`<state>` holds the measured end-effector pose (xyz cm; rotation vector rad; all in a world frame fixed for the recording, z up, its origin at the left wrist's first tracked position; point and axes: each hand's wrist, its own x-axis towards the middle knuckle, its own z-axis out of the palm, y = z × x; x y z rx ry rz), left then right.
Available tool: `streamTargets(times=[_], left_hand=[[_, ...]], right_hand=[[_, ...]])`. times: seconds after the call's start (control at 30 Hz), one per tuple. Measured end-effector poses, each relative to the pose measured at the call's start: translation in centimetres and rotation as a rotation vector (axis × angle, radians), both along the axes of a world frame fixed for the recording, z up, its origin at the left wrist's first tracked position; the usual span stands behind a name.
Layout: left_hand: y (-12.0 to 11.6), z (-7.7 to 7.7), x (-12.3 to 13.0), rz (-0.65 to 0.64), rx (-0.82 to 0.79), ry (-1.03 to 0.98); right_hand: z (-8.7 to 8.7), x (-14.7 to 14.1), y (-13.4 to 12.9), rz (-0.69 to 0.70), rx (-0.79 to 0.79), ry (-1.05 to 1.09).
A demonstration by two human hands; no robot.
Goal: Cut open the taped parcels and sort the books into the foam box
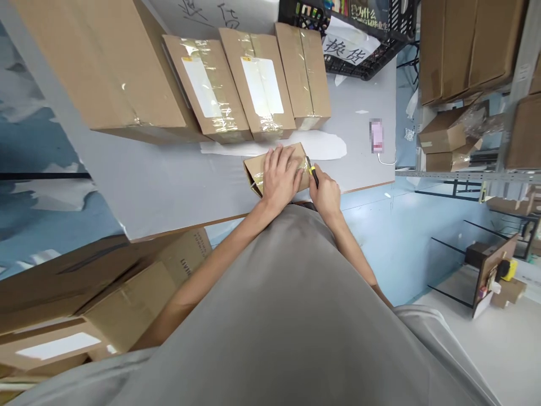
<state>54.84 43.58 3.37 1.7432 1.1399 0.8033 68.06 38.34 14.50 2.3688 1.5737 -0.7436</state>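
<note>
A small taped cardboard box lies at the front edge of the grey table. My left hand rests flat on top of it, fingers spread a little and pointing away from me. My right hand is closed around a black and yellow utility knife, whose tip touches the box's right side. The left end of the box looks partly open, and its contents cannot be made out. Just beyond the box is a strip of white paper.
Behind stand several taped cartons, with a large carton at the left. A black crate of books is at the back right. A phone with a cable lies right. Shelving holds boxes.
</note>
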Motion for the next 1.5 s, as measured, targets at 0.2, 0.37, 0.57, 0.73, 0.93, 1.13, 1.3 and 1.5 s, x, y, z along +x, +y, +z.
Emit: streamTargets(times=[0.2, 0.37, 0.57, 0.73, 0.93, 1.13, 1.3, 1.5], left_hand=[[-0.2, -0.3, 0.2, -0.01, 0.002, -0.018], [-0.4, -0.4, 0.6, -0.008, -0.007, -0.056], [-0.4, -0.6, 0.5, -0.028, -0.005, -0.056], [-0.5, -0.6, 0.3, -0.043, -0.004, -0.043], [-0.7, -0.3, 0.1, -0.053, 0.021, -0.003], [-0.6, 0.9, -1.1, -0.074, 0.075, 0.164], [-3.6, 2.6, -3.2, 0.156, 0.055, 0.308], [-6.7, 0.8, -5.4, 0.41, -0.07, 0.433]], right_hand=[[1.4, -2.6, 1.5, -0.037, -0.127, -0.126], [1.7, -3.2, 1.6, -0.062, -0.151, -0.183], [1.8, -3.1, 0.6, -0.097, -0.189, -0.208], [2.3, -3.1, 0.0, -0.099, -0.195, -0.203], [1.7, -1.4, 0.9, -0.135, -0.213, -0.195], [0.3, 2.2, -1.9, -0.11, 0.058, 0.003], [-6.1, 9.5, -2.8, -0.22, 0.346, 0.092], [-16.3, 16.3, 0.3, -0.282, 0.198, 0.034]])
